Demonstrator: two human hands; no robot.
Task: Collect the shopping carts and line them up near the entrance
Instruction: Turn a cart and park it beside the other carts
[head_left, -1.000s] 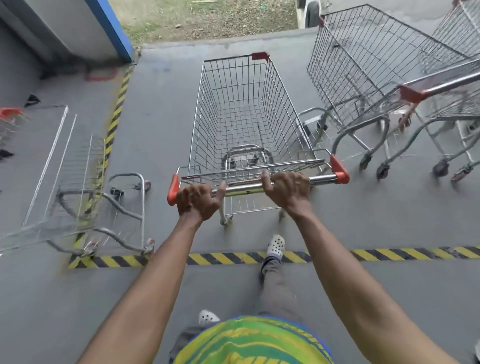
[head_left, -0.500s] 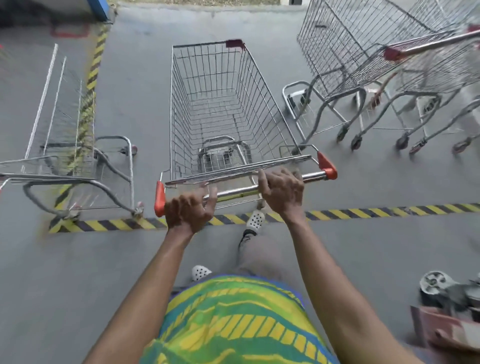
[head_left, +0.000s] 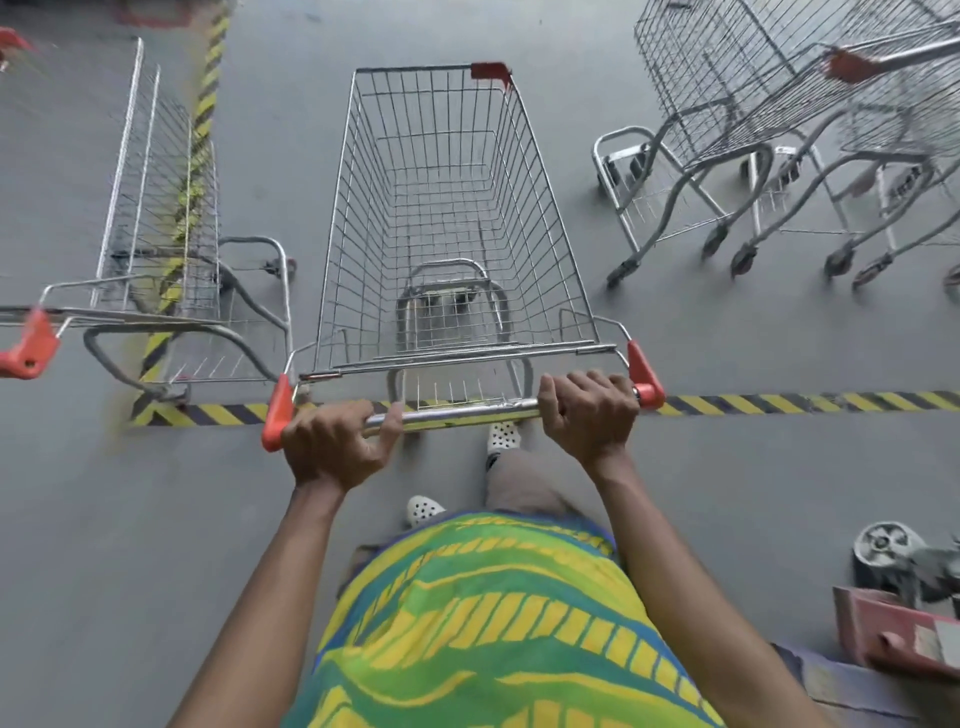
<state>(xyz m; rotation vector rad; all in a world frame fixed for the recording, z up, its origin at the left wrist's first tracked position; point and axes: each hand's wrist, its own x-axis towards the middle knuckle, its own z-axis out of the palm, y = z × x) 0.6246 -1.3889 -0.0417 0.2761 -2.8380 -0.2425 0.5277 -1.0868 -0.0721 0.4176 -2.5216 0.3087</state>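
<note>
While L hand (head_left: 337, 448) & R hand (head_left: 588, 415) grip 1 cart (head_left: 540, 218), 3 other carts (head_left: 727, 98) beside.

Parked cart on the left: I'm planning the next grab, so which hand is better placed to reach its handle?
Left. The left hand grips the handle bar at its left end, nearest the parked cart's orange handle cap; the right hand grips the far end.

Left cart (head_left: 156, 218), blurred, extended off the left edge; right carts (head_left: 727, 93) passed the top and right edges. Fingertips were hidden under the handle of the middle cart (head_left: 452, 208). A cropped reddish object (head_left: 893, 634) was unidentifiable.
</note>
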